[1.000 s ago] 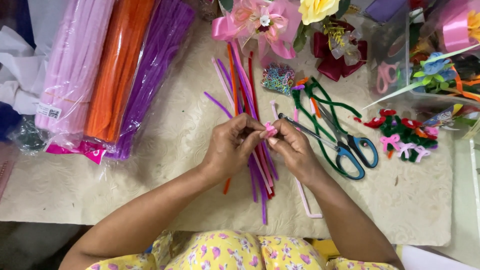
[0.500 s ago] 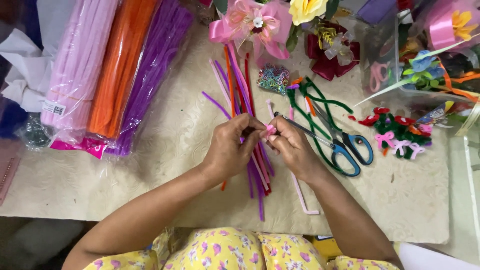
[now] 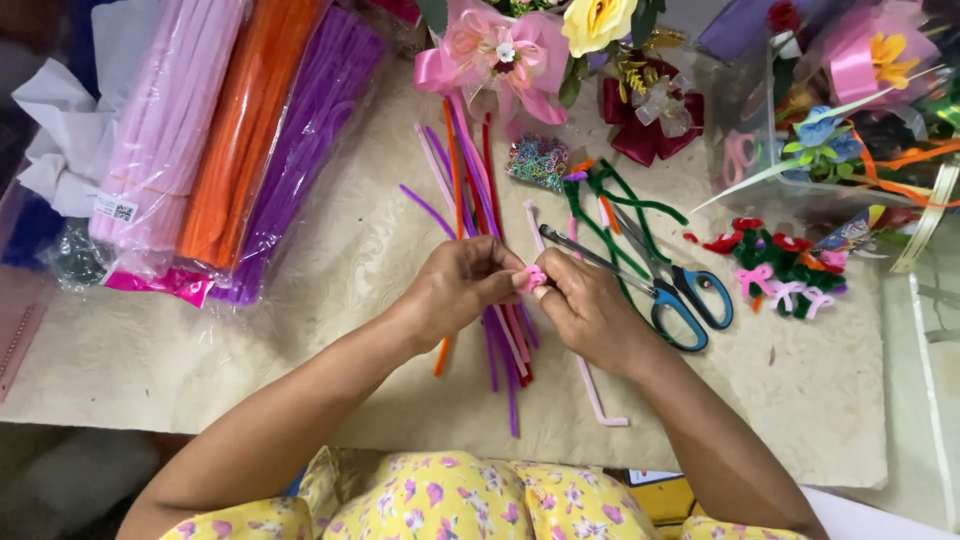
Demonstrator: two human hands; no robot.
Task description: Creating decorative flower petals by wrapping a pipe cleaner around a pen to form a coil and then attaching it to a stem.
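Note:
My left hand (image 3: 462, 288) and my right hand (image 3: 587, 308) meet over the middle of the table, fingertips pinched together on a small pink pipe-cleaner piece (image 3: 531, 279) bent into a curl. Under both hands lies a loose bundle of pipe cleaners (image 3: 470, 180) in purple, pink, red and orange, fanned out on the cream cloth (image 3: 330, 300). A single pale pink pipe cleaner (image 3: 597, 400) runs out from beneath my right hand toward me.
Blue-handled scissors (image 3: 672, 290) lie right of my right hand on green pipe cleaners (image 3: 610, 205). Bagged pink, orange and purple pipe-cleaner packs (image 3: 215, 130) fill the far left. Finished flowers (image 3: 500, 55), small bows (image 3: 785, 270) and a clear box (image 3: 840, 110) crowd the back and right.
Both hands stay pinched on the pink piece with only slight finger movement. The head view has shifted a little.

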